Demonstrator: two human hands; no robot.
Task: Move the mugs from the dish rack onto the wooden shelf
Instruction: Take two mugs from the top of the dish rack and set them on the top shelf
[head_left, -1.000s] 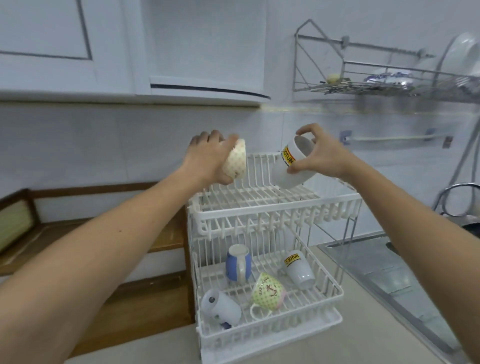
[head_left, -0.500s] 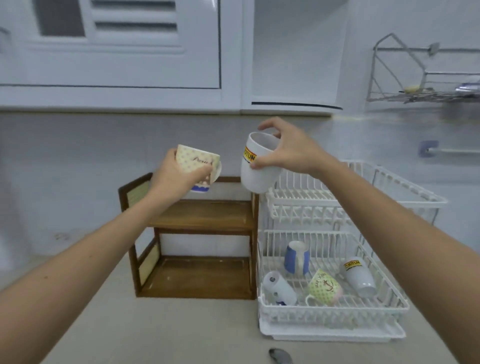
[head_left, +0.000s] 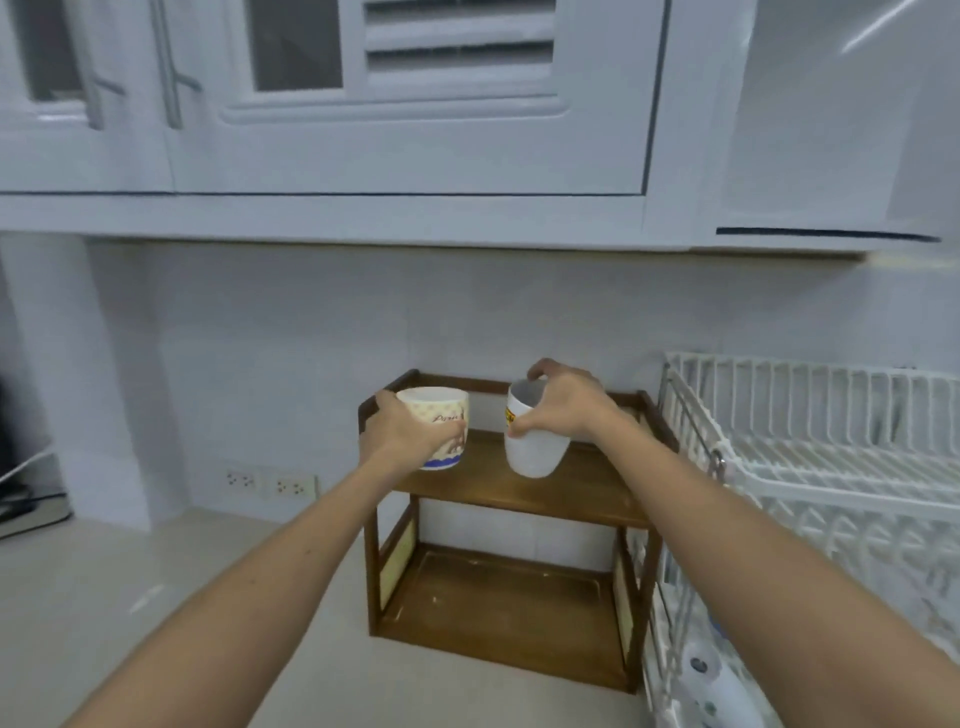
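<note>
Mugs are in both hands above the top board of the wooden shelf (head_left: 519, 488). The left hand (head_left: 400, 436) wraps around the side of a cream patterned mug (head_left: 439, 434), which stands upright with its mouth up, its base at or just above the board near the shelf's left end. The right hand (head_left: 563, 408) grips a white mug (head_left: 532, 441) from above and behind, fingers over the rim; this mug tilts a little, mouth toward the camera, and its bottom looks to hang just clear of the wood, though I cannot tell for sure. The two mugs sit side by side, near each other but apart. What the next move turns on, as I judge it, is the straight drop beneath each base: both mugs need only go down, the white one levelled first. The dish rack (head_left: 810, 467) stands just beside the shelf on the right; its lower tier is cut off by the frame edge and the right forearm, with only a blurred white mug (head_left: 701, 670) showing there. The table (head_left: 130, 597) carries both.
</note>
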